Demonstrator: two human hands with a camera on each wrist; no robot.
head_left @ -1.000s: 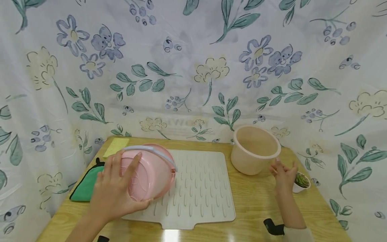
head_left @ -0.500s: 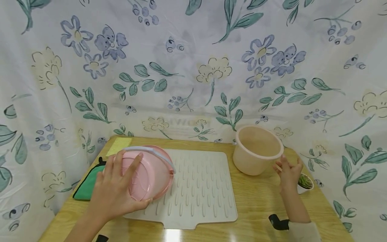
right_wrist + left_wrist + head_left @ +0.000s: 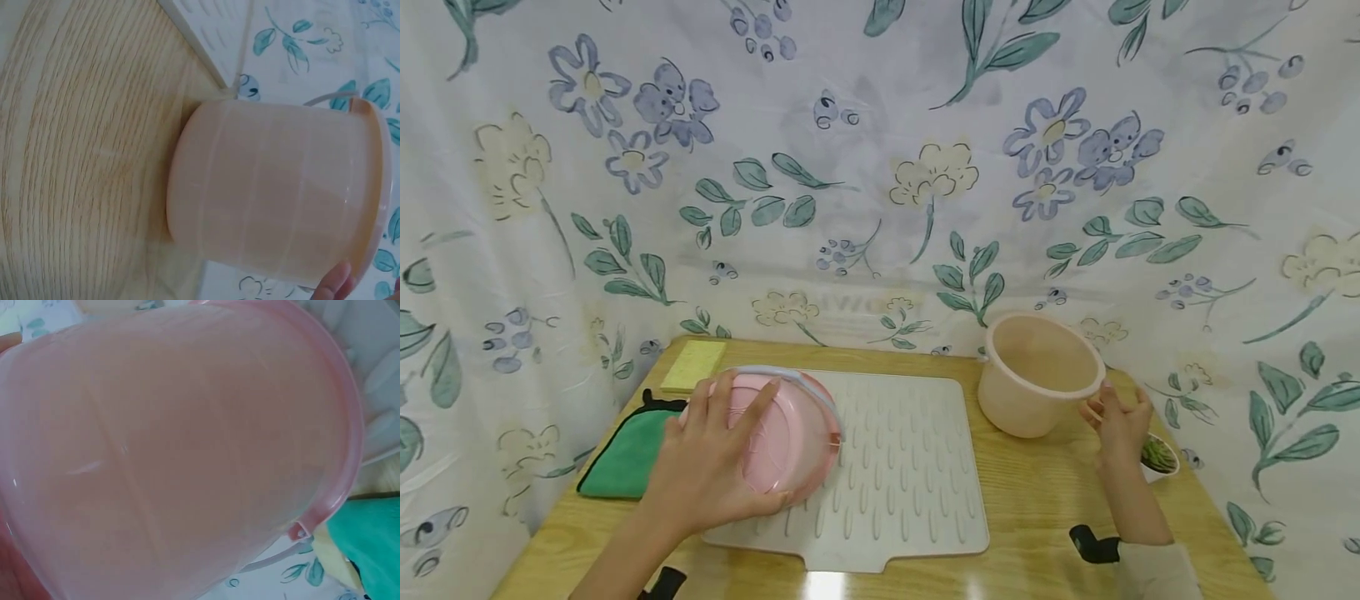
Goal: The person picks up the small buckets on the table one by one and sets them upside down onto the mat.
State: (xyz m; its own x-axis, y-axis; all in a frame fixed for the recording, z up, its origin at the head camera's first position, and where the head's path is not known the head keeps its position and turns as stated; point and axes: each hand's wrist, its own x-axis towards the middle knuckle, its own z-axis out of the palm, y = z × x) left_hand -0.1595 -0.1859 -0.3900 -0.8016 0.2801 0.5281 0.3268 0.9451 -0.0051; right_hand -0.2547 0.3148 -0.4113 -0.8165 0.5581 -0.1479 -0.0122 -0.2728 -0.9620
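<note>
Floral curtain (image 3: pixel 865 108) behind a wooden table (image 3: pixel 1030 508); on it, a white mat (image 3: pixel 898 467). Beige bucket (image 3: pixel 1022 408): upright, right of the mat. Pink bucket (image 3: pixel 793 442): tilted over the mat's left part. Left hand (image 3: pixel 707 467): spread around the pink base, gripping it. Right hand (image 3: pixel 1118 427): fingertips at the beige rim; whether pinching cannot be told.

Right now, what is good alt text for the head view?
A person's left hand grips a pink bucket whose base faces the viewer; the right hand is at the rim of a peach bucket upright on a wooden table. Around them are a white ridged mat, a green item, yellow sheet and potted plant; behind hangs a floral curtain.
</note>
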